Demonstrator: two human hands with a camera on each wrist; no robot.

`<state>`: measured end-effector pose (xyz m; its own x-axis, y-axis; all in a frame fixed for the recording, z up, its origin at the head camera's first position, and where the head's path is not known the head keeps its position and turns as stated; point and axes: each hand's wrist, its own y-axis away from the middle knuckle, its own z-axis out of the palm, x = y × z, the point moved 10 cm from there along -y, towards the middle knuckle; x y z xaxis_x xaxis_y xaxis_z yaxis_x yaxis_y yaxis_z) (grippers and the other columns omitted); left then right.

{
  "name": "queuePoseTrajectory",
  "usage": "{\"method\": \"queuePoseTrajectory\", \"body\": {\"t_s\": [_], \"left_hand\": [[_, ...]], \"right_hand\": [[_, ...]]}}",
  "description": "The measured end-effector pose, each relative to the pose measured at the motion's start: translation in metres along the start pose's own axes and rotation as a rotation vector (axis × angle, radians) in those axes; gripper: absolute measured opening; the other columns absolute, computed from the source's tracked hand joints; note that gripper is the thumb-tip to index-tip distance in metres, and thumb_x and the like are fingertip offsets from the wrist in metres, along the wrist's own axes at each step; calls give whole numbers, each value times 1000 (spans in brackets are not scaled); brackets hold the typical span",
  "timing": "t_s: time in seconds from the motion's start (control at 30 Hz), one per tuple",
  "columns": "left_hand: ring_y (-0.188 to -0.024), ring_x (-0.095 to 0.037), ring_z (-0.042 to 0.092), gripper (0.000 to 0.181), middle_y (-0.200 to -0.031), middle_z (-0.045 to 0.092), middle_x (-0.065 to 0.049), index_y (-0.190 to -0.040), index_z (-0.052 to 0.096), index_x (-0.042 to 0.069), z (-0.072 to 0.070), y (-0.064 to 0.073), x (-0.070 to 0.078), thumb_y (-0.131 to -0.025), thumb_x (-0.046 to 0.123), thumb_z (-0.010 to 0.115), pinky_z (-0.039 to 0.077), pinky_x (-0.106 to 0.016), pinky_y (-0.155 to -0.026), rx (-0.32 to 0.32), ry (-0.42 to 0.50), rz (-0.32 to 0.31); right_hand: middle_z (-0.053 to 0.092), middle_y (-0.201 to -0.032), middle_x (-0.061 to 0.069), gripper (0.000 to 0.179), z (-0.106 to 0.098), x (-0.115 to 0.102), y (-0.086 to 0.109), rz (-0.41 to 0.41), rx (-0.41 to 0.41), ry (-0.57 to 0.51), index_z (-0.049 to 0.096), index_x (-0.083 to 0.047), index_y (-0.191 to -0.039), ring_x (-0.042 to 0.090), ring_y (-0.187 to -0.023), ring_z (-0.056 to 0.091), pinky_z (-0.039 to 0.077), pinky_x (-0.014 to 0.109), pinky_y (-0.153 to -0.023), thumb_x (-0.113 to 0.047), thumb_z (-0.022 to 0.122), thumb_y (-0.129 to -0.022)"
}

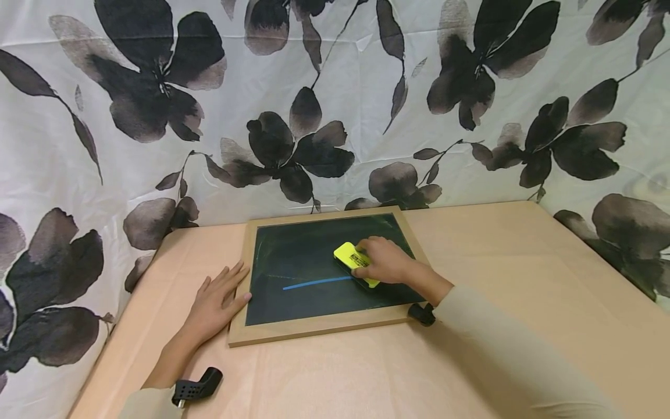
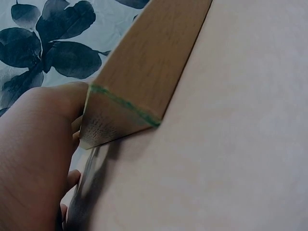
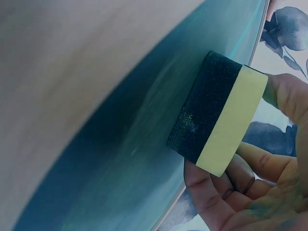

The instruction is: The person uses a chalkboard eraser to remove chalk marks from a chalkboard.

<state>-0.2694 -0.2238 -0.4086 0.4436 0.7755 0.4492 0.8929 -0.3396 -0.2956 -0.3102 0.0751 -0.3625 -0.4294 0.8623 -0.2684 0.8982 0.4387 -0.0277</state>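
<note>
A wood-framed chalkboard (image 1: 303,250) lies on the table, with a blue chalk line (image 1: 314,283) across its lower middle. My right hand (image 1: 386,260) grips a yellow eraser (image 1: 345,252) with a dark felt underside, held against the board at the line's right end. In the right wrist view, thumb and fingers pinch the eraser (image 3: 233,120) from opposite sides, and bluish-green dust marks the palm. My left hand (image 1: 217,302) rests at the board's left edge, fingers spread and fairly straight, thumb on the frame. The left wrist view shows the frame's corner (image 2: 120,115) beside that hand.
The board sits on a light wood-toned table (image 1: 497,262). A white curtain (image 1: 220,105) with dark flowers hangs behind and along both sides. Black wrist bands (image 1: 198,385) are on both wrists. Faint chalk smears show on the board.
</note>
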Motion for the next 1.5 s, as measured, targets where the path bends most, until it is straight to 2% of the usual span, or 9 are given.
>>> {"method": "queuePoseTrajectory", "body": {"t_s": [0.2,0.43,0.83,1.2,1.5], "left_hand": [[-138,-43,24,62,-152,31,-14,-145,43,7,-1,0,-1,-93,37,60,7,-66,-107,-4,-4,-4],[-138,-43,25,62,-152,32,-14,-145,43,8,-1,0,-1,-93,38,60,8,-65,-107,-3,-6,0],[-138,-42,24,62,-153,31,-12,-145,43,8,0,-1,-1,-93,38,59,7,-66,-107,0,-10,6],[-138,-43,24,61,-153,31,-13,-145,43,9,1,-3,0,-94,39,58,7,-66,-107,-2,-17,3],[-138,-43,24,61,-152,32,-13,-145,43,8,1,0,0,-94,38,58,7,-66,-107,0,-14,3]], "right_hand": [[59,-120,17,61,7,-16,-8,-6,-13,9,58,3,-126,27,-99,56,47,42,-81,-38,73,-83],[60,-118,14,61,15,-38,-19,-21,-27,4,58,1,-128,22,-91,54,47,38,-76,-39,72,-83],[60,-117,11,59,23,-72,-32,-73,-43,13,59,-2,-126,19,-90,54,47,37,-78,-41,71,-84],[61,-108,7,58,31,-109,-41,-137,-33,61,60,-3,-127,15,-78,52,45,29,-65,-42,68,-85],[59,-101,5,58,38,-123,-44,-150,-42,77,61,-4,-127,14,-74,51,44,26,-60,-45,67,-86]]}}
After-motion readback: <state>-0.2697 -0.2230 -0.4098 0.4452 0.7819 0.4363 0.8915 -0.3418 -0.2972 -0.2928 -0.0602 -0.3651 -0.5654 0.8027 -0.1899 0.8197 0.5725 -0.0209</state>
